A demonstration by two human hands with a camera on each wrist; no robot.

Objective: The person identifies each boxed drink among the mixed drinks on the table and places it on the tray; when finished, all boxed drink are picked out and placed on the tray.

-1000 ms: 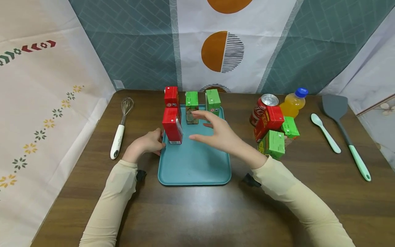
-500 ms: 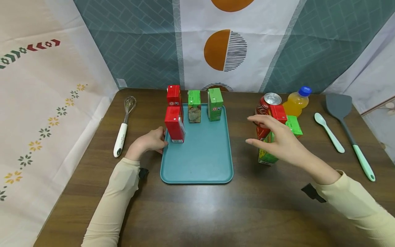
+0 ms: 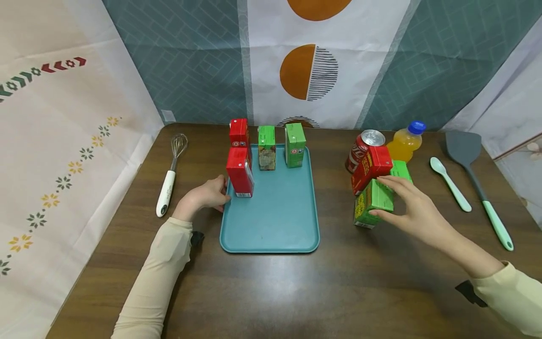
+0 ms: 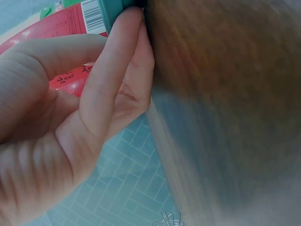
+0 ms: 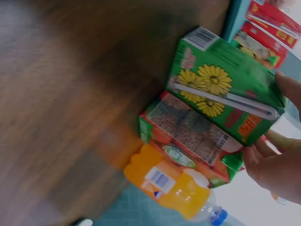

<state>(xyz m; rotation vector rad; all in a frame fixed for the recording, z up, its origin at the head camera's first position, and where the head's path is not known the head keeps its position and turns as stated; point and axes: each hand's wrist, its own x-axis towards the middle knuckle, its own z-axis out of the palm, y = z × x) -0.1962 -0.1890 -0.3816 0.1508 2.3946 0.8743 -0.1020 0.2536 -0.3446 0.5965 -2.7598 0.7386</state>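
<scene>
My left hand [image 3: 206, 193] pinches the left rim of a teal tray [image 3: 271, 226]; the left wrist view shows its fingers [image 4: 101, 89] at the tray's edge. My right hand [image 3: 417, 212] spans the top of a green drink carton [image 3: 368, 207], fingers on the far side and thumb on the near side. Yellow flowers and a straw show on this carton [image 5: 207, 84] in the right wrist view. The carton stands upright on the table. Two red drink cartons [image 3: 240, 176] stand at the tray's left, with a brown-and-green carton [image 3: 267, 153] and a green carton [image 3: 295, 148] along its back.
Behind the gripped carton stand a red carton [image 3: 372, 165], another green carton [image 3: 400, 170], a cola can [image 3: 360, 150] and an orange drink bottle [image 3: 404, 143]. A whisk [image 3: 169, 179] lies left; a spoon [image 3: 450, 183] and a spatula [image 3: 478, 183] lie right.
My right hand has moved from above the tray to the right, and its fingers have come round the green carton. My left hand has stayed at the tray's rim.
</scene>
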